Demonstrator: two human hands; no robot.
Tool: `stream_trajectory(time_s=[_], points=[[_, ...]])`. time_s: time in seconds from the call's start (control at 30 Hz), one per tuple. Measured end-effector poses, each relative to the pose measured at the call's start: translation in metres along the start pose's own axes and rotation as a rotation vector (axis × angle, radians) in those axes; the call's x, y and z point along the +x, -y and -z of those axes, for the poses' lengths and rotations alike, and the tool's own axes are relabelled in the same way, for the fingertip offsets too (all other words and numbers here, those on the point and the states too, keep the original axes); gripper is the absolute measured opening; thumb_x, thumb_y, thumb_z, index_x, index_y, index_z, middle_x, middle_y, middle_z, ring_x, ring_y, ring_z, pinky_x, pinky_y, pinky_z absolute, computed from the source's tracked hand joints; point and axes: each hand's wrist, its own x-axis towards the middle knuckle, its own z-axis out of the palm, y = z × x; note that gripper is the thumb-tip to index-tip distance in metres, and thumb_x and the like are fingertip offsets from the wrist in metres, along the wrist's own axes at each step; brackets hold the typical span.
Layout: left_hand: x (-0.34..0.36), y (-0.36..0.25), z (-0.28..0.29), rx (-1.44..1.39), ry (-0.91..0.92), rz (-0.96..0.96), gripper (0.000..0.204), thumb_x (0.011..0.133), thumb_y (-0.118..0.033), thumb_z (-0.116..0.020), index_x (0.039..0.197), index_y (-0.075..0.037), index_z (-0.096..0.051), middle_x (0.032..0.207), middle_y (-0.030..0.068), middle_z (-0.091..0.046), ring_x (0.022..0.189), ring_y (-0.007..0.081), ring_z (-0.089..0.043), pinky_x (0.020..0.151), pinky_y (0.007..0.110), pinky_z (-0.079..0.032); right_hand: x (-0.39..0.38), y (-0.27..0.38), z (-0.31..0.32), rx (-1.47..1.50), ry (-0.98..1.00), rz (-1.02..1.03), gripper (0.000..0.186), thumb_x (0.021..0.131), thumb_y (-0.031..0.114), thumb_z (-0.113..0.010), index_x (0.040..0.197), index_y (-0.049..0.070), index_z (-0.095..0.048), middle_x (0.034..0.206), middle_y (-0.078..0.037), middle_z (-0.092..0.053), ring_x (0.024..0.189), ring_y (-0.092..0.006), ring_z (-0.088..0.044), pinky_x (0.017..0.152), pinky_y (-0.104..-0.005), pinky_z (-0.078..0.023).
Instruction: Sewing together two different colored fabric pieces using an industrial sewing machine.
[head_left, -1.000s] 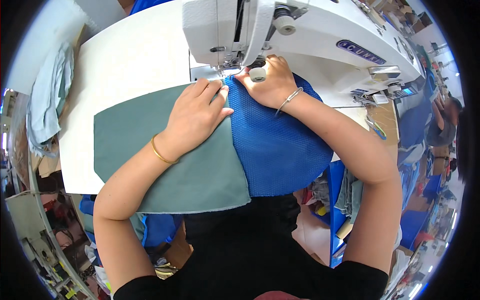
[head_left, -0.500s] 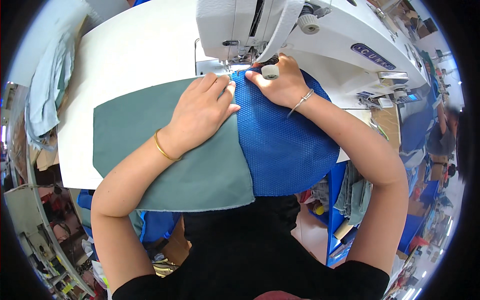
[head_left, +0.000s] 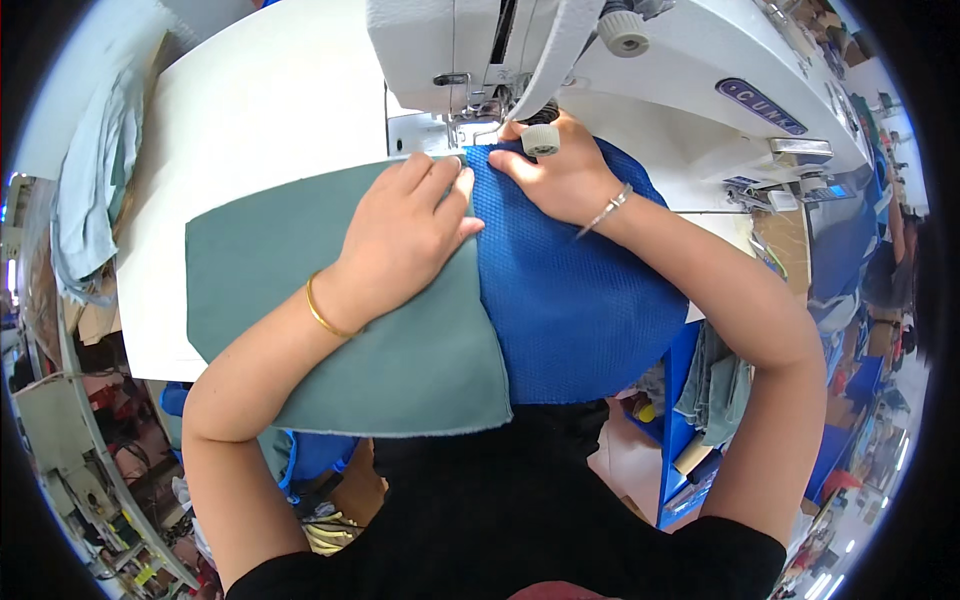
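Observation:
A grey-green fabric panel (head_left: 270, 250) and a blue honeycomb-textured mesh piece (head_left: 580, 310) lie side by side, meeting along a line that runs toward me. My left hand (head_left: 405, 220) rests on the green panel, its fingers bent and pinching the panel's edge beside that line. At the far edge of the blue mesh, my right hand (head_left: 560, 175) grips the cloth between thumb and fingers; some fingertips are hidden behind a knob. Just beyond both pieces is the needle area (head_left: 460, 130) of a white sewing machine (head_left: 440, 50). The fabric's far edge lies close in front of it.
The white sewing table (head_left: 250, 120) extends left and beyond the cloth. Pale fabric strips (head_left: 95, 190) hang at its left. Under the table's right side, a blue bin (head_left: 680, 400) stands near folded grey-green cloth (head_left: 720, 395). The machine's arm (head_left: 700, 70) stretches across to the right.
Both fabric pieces have come slightly toward me, and their near edges hang lower. The machine appears shifted a little left in view. Both hands keep their hold.

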Motion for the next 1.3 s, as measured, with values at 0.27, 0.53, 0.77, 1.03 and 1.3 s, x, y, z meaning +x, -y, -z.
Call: stream_trajectory(time_s=[0.27,0.53,0.77,1.03,1.3], points=[[-0.0099,-0.0094,-0.0063,0.003,-0.099,0.047,0.045,0.079,-0.024,-0.075,0.111,0.005,-0.063,0.113,0.0153,-0.064,0.098,0.0301,-0.063,0.083,0.039,-0.053,-0.0087,0.0056,0.0011,0.089,-0.011,0.041,0.022,0.077,0.018,-0.076,0.084,-0.001,-0.068,0.089,-0.016,-0.066,0.092,-0.0342,-0.062,0.085,-0.0438,-0.049],[-0.0083,-0.0072,-0.0063,0.022,-0.092,0.013,0.046,0.079,-0.025,-0.076,0.109,0.007,-0.063,0.113,0.0179,-0.066,0.098,0.0318,-0.065,0.081,0.039,-0.055,-0.0095,0.0031,0.0005,0.094,-0.066,0.096,0.022,0.081,0.019,-0.078,0.093,0.001,-0.072,0.087,-0.015,-0.071,0.081,-0.031,-0.067,0.078,-0.0374,-0.053],[-0.0041,-0.0061,-0.0067,0.041,-0.096,0.006,0.043,0.078,-0.022,-0.077,0.109,0.006,-0.065,0.11,0.0175,-0.067,0.099,0.032,-0.066,0.082,0.039,-0.055,-0.0098,0.003,-0.001,0.119,-0.079,0.092,0.018,0.081,0.018,-0.078,0.087,0.002,-0.073,0.079,-0.013,-0.071,0.078,-0.0309,-0.065,0.074,-0.0376,-0.051],[-0.0036,-0.0059,-0.0072,0.044,-0.115,-0.002,0.04,0.077,-0.019,-0.078,0.107,0.005,-0.067,0.107,0.0153,-0.068,0.1,0.0309,-0.066,0.081,0.038,-0.056,-0.0102,0.0021,-0.0026,0.075,-0.107,0.125,0.017,0.081,0.018,-0.078,0.082,0.002,-0.073,0.07,-0.013,-0.07,0.06,-0.0311,-0.063,0.064,-0.0359,-0.05],[-0.0012,-0.0049,-0.0074,0.062,-0.113,0.019,0.04,0.077,-0.02,-0.078,0.106,0.004,-0.066,0.106,0.0154,-0.068,0.1,0.0303,-0.067,0.079,0.037,-0.055,-0.0105,0.0018,-0.0019,0.14,-0.075,0.072,0.021,0.082,0.018,-0.078,0.094,0.0,-0.074,0.074,-0.014,-0.071,0.071,-0.027,-0.071,0.07,-0.0342,-0.054]])
